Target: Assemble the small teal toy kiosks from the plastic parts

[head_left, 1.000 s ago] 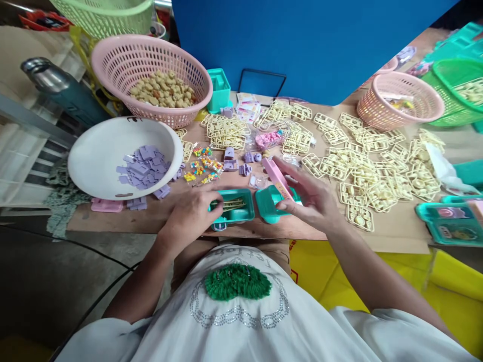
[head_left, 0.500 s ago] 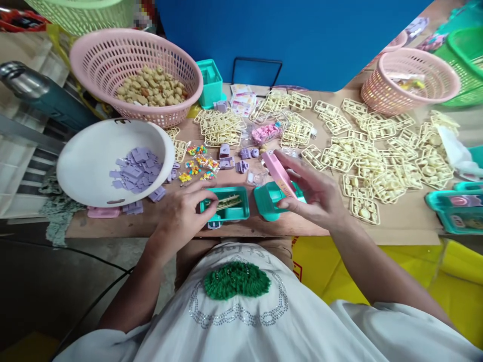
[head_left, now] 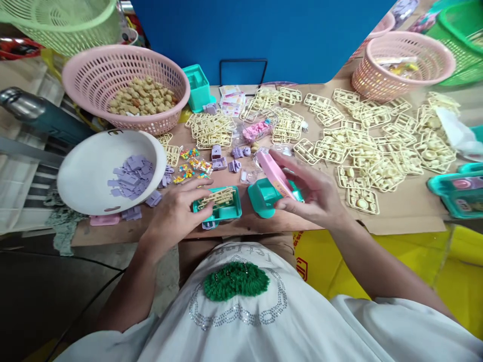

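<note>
Pinching a pink panel [head_left: 272,173] at two o'clock, the right hand [head_left: 313,193] likely fits it; the left hand [head_left: 175,213], fingers curled, steadies the teal tray [head_left: 219,203].

Person, seen from above: white short-sleeved top [head_left: 264,327]; fabric plain and loose, folds across the lap; chest bears a green textured patch [head_left: 234,280], tufted, rounded and lobed in outline; around the patch a looping chain pattern of small silver studs [head_left: 237,311]; above it a line of studded lettering [head_left: 245,251], upside down in this view, not legible; sleeve of the left arm ends near the frame's lower left edge; right sleeve [head_left: 377,311] ends above the elbow; both forearms bare; left hand [head_left: 173,216] and right hand [head_left: 317,193] bare, without rings, watch or gloves.
</note>
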{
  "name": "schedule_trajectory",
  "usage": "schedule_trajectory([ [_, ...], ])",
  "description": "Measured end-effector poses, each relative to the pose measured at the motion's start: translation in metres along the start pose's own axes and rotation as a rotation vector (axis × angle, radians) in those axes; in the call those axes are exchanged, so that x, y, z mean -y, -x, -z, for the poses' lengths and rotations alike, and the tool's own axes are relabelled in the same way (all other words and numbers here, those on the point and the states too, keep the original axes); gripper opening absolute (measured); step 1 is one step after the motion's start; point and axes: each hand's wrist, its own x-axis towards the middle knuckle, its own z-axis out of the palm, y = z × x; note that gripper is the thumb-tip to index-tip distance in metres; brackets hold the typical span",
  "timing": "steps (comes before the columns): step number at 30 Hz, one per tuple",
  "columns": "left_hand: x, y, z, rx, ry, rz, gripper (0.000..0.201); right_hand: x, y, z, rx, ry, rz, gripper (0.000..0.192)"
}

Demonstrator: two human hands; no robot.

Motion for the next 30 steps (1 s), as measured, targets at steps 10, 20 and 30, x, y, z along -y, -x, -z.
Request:
schedule_trajectory([
  [10,0.007,0.001,0.017,-0.267,0.258,0.026,0.008,0.000,0.006,0.006,-0.053,-0.035,0.020,0.089],
  [20,-0.005,0.008,0.006,-0.083,-0.239,-0.382,0.010,-0.001,0.012,0.007,-0.066,-0.054,0.042,0.087],
  [30,0.009,0.006,-0.001,0.031,-0.252,-0.187,0.011,-0.002,0.014,0.006,-0.070,-0.026,0.066,0.085],
])
